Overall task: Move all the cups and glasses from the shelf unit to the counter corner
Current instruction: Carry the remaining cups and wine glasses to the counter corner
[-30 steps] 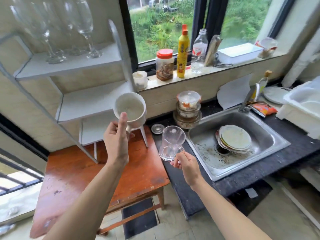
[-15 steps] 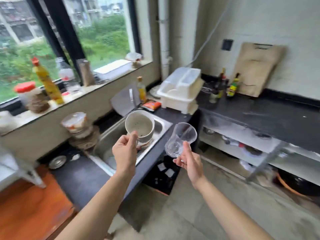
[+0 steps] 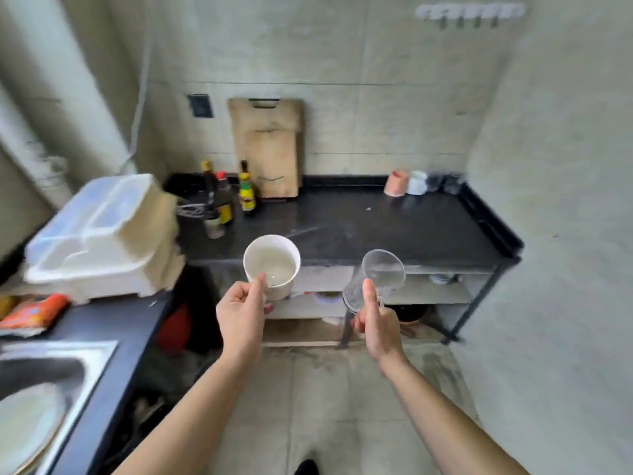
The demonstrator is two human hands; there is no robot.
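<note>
My left hand [image 3: 241,315] grips a white mug [image 3: 272,265], its mouth tilted toward me. My right hand [image 3: 376,320] grips a clear glass mug [image 3: 378,277] by its handle, also tilted. Both are held in the air in front of the black counter [image 3: 359,228]. In the counter's far right corner stand a pink cup [image 3: 396,183], a white cup [image 3: 417,182] and some blurred glassware [image 3: 443,182] beside them. The shelf unit is out of view.
Wooden cutting boards [image 3: 270,149] lean on the back wall. Sauce bottles [image 3: 246,192] stand at the counter's left. A white dish rack [image 3: 102,234] sits left, with a sink [image 3: 37,371] below it. Open shelves run under the counter.
The view has swung right, from the shelf unit and window past the sink to the black counter. Both hands still carry their mugs, now facing the counter.
</note>
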